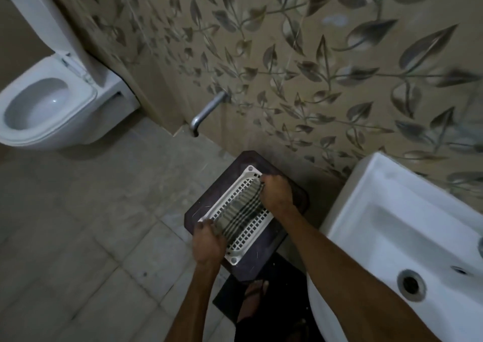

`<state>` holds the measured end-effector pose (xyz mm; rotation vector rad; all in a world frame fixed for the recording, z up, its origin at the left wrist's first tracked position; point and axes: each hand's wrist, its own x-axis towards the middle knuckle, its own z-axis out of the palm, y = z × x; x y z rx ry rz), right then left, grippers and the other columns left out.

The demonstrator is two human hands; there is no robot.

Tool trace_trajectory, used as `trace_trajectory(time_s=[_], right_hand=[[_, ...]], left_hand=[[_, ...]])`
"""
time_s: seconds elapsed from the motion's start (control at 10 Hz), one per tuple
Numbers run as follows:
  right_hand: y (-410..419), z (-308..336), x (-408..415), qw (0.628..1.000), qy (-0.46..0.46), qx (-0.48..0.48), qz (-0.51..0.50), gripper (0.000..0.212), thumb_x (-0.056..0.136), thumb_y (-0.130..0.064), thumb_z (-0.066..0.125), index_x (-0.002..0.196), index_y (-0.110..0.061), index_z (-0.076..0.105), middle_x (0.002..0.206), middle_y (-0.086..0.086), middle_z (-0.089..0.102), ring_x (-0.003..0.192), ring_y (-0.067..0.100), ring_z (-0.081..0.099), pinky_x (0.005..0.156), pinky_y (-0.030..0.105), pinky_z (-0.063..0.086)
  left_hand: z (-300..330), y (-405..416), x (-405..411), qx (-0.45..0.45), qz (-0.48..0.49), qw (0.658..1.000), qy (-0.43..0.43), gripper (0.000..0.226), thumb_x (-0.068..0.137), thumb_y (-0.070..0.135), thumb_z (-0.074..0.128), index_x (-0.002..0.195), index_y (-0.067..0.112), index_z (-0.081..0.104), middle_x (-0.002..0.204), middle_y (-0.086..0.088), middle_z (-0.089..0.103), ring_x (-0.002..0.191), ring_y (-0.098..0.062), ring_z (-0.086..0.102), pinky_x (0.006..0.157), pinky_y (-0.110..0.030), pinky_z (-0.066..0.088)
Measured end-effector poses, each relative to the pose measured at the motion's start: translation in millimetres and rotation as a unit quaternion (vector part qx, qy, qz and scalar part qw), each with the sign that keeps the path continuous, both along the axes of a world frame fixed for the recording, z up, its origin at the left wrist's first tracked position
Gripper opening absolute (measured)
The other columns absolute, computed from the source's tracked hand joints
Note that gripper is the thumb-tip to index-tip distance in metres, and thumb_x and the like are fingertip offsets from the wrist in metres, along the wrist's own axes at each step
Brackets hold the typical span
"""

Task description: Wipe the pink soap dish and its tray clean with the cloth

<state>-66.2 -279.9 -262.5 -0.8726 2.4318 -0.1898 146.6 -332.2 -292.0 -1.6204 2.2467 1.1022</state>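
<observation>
A pale perforated tray (pixel 249 241) lies slantwise on a dark board (pixel 264 160) low by the wall. A striped cloth (pixel 241 212) is stretched flat across the tray's grid. My left hand (pixel 209 241) grips the cloth's near end at the tray's lower left corner. At the tray's upper right side, my right hand (pixel 277 192) is closed on the cloth's far end. Both hands press the cloth against the tray. The light is dim and the tray looks whitish. I see no separate pink dish.
A white washbasin (pixel 386 226) juts out at the right, close to my right forearm. A white toilet (pixel 49 106) with its lid up stands at the left. A metal tap pipe (pixel 206 111) sticks out of the leaf-patterned wall. My foot (pixel 254 298) rests on a dark mat.
</observation>
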Motion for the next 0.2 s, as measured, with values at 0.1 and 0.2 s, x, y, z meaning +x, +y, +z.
trace_trajectory(time_s=[0.1, 0.2], right_hand=[[-1, 8, 17, 0.997, -0.02, 0.029, 0.062, 0.03, 0.09, -0.007, 0.059, 0.115, -0.015, 0.074, 0.117, 0.012, 0.074, 0.113, 0.034, 0.069, 0.09, 0.04, 0.058], [3, 16, 27, 0.999, -0.023, -0.013, 0.032, 0.024, 0.086, -0.008, 0.061, 0.105, -0.014, 0.076, 0.107, 0.011, 0.076, 0.105, 0.032, 0.071, 0.086, 0.036, 0.058]], left_hand=[[12, 8, -5, -0.042, -0.113, 0.993, 0.003, 0.053, 0.086, 0.002, 0.063, 0.139, 0.0, 0.057, 0.142, -0.022, 0.051, 0.123, -0.04, 0.056, 0.095, -0.049, 0.054], [28, 10, -21, -0.07, -0.151, 0.986, 0.027, 0.054, 0.084, 0.007, 0.068, 0.137, 0.003, 0.06, 0.138, -0.017, 0.056, 0.121, -0.038, 0.057, 0.096, -0.048, 0.053]])
